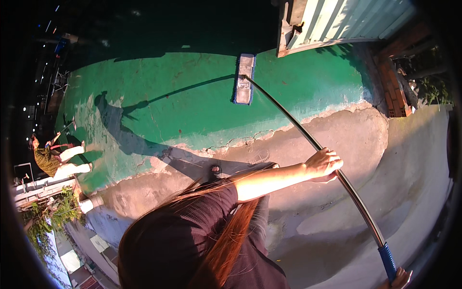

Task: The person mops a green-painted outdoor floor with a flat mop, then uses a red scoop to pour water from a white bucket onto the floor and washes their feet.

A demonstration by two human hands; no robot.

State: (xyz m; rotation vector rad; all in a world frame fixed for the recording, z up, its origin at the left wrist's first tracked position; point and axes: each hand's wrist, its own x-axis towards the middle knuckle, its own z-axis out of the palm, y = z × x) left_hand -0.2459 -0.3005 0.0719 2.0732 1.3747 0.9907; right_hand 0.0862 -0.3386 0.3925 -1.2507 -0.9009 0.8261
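A flat mop (246, 91) with a pale rectangular head and blue fringe lies on green-painted ground ahead of me. Its shiny metal pole (301, 127) slants back toward the lower right and ends in a blue ribbed grip (386, 260). My left hand (325, 164) is closed around the middle of the pole, the bare forearm stretched out across my body. At the lower right edge, my right hand (400, 278) is closed at the end of the blue grip; only part of it shows.
Cracked bare concrete (337, 130) borders the green paint (192, 101). A pale corrugated metal sheet (337, 21) stands at the upper right, near stacked bricks (397, 98). Another person (48, 156) is at the far left, beside plants (62, 209). My shadow falls over the ground.
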